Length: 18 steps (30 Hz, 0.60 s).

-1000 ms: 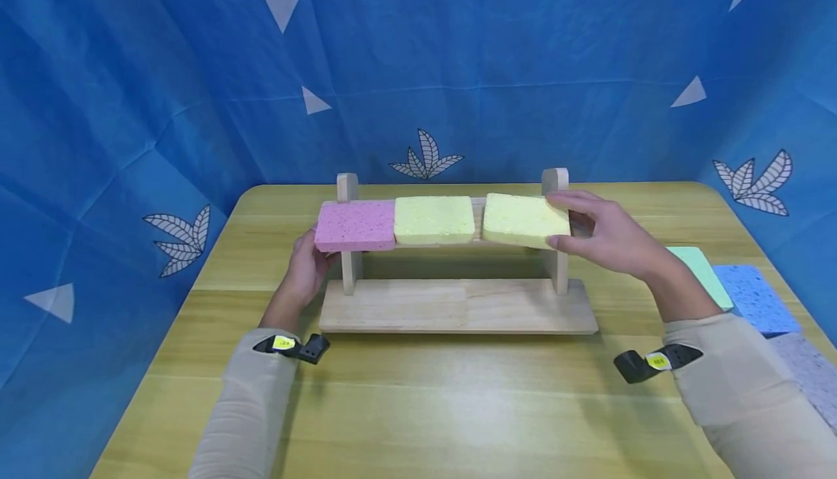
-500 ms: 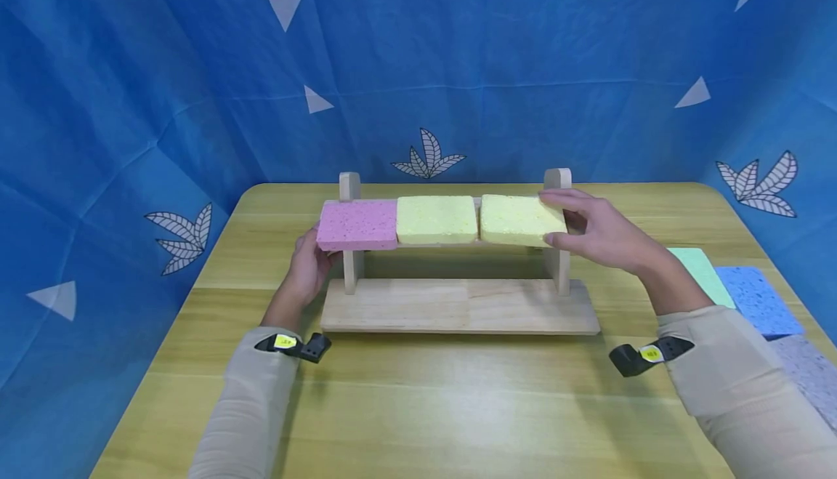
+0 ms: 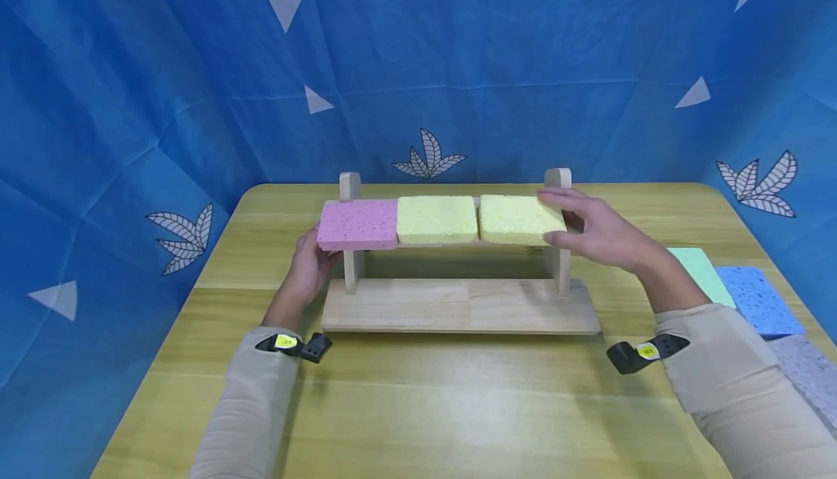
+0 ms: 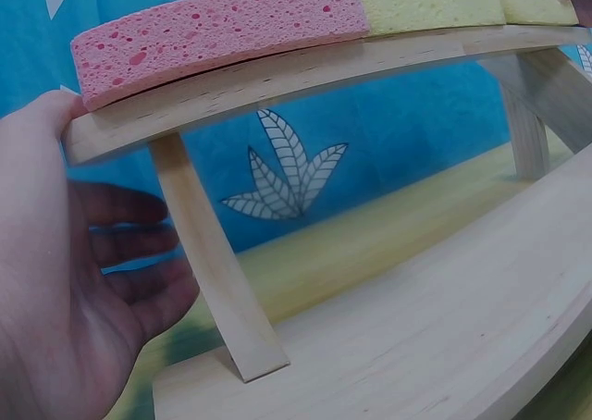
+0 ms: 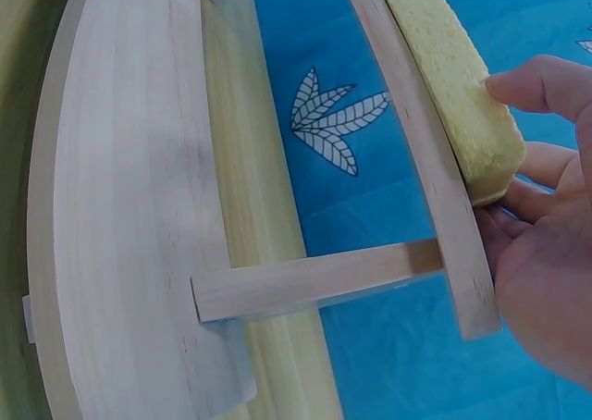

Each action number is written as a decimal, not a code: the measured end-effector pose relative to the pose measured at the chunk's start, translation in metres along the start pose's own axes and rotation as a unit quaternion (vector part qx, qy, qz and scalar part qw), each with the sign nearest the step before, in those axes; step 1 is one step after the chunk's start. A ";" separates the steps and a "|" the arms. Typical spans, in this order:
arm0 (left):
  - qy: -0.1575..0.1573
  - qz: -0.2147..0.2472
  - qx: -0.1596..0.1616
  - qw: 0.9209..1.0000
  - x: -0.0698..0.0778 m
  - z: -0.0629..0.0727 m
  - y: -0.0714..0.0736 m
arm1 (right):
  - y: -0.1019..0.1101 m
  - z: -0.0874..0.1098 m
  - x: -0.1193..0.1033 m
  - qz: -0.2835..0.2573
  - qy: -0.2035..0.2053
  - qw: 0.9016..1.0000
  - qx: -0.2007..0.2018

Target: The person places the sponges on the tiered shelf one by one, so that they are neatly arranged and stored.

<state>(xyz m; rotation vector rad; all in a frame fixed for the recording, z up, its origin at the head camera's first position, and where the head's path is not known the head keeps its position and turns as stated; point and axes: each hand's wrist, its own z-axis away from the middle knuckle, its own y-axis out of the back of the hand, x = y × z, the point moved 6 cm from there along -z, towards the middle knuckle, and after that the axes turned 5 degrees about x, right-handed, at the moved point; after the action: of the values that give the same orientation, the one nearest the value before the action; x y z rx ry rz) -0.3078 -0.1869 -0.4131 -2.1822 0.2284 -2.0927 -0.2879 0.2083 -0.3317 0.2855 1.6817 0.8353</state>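
Observation:
A two-tier wooden rack (image 3: 460, 306) stands on the table. On its upper board lie a pink sponge (image 3: 358, 224) at the left, a yellow sponge (image 3: 437, 219) in the middle and a second yellow sponge (image 3: 518, 219) at the right. My right hand (image 3: 598, 230) pinches that right sponge by its outer end, thumb in front and fingers behind. A narrow gap parts the two yellow ones. My left hand (image 4: 83, 244) holds the rack's left end, thumb at the board's end beside the pink sponge, fingers curled behind the upright (image 4: 217, 253).
A green sponge (image 3: 702, 275), a blue sponge (image 3: 761, 300) and a pale purple sponge (image 3: 807, 377) lie at the table's right side, close to the right forearm. A blue cloth (image 3: 497, 43) with leaf prints hangs behind the table.
The right yellow sponge has slid slightly left and settled flatter on the upper board, narrowing the gap to the middle one. My right hand moved with it; the left stays put.

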 end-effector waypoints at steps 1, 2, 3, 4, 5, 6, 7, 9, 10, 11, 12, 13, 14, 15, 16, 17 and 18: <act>0.000 -0.004 0.000 1.000 0.000 0.000 0.000 | 0.000 0.000 0.000 -0.002 0.000 1.000 -0.002; -0.001 -0.007 -0.001 1.000 0.000 0.000 0.000 | -0.001 0.000 0.000 -0.005 -0.001 1.000 -0.003; 0.000 -0.006 0.001 1.000 0.000 0.000 0.000 | -0.001 0.000 -0.001 -0.008 -0.002 1.000 -0.005; 0.001 -0.007 0.000 1.000 0.000 0.000 0.000 | -0.001 0.000 -0.001 -0.009 -0.003 1.000 -0.005; 0.002 -0.005 0.002 1.000 0.000 0.000 -0.001 | -0.001 0.001 -0.001 -0.010 -0.003 1.000 -0.005; 0.001 -0.004 0.001 1.000 0.000 0.000 -0.001 | -0.001 0.001 -0.001 -0.010 -0.001 1.000 -0.005; 0.001 -0.003 0.000 1.000 -0.001 0.000 -0.001 | 0.000 0.002 -0.001 -0.009 0.002 1.000 -0.003; 0.001 -0.001 0.000 1.000 -0.001 0.000 -0.001 | 0.001 0.004 -0.001 -0.011 0.007 1.000 0.003; -0.001 -0.001 -0.002 1.000 -0.001 0.000 -0.002 | 0.002 0.005 -0.001 -0.014 0.010 1.000 0.005; -0.004 -0.002 -0.004 1.000 0.000 0.000 -0.002 | 0.003 0.006 -0.001 -0.018 0.011 1.000 0.008; -0.006 -0.005 -0.007 1.000 0.000 0.001 -0.002 | 0.005 0.007 0.000 -0.026 0.012 1.000 0.010; -0.007 -0.005 -0.006 1.000 0.000 0.001 -0.002 | 0.006 0.008 0.000 -0.037 0.013 0.999 0.012; -0.007 -0.007 -0.006 1.000 0.001 0.001 -0.002 | 0.007 0.010 0.001 -0.049 0.012 0.999 0.015; -0.010 -0.011 -0.007 1.000 0.001 0.001 -0.002 | 0.008 0.011 0.001 -0.060 0.012 0.998 0.017; -0.010 -0.013 -0.007 1.000 0.002 0.002 -0.002 | 0.009 0.012 0.002 -0.069 0.011 0.997 0.020; -0.010 -0.016 -0.005 1.000 0.002 0.002 -0.002 | 0.010 0.013 0.003 -0.077 0.011 0.997 0.025; -0.008 -0.019 -0.005 1.000 0.003 0.003 -0.001 | 0.011 0.014 0.004 -0.085 0.013 0.996 0.029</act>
<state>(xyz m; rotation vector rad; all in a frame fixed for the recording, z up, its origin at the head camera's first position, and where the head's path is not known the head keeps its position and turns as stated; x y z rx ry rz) -0.3051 -0.1861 -0.4103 -2.2262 0.1964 -2.0965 -0.2784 0.2241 -0.3279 0.1695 1.7296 0.6665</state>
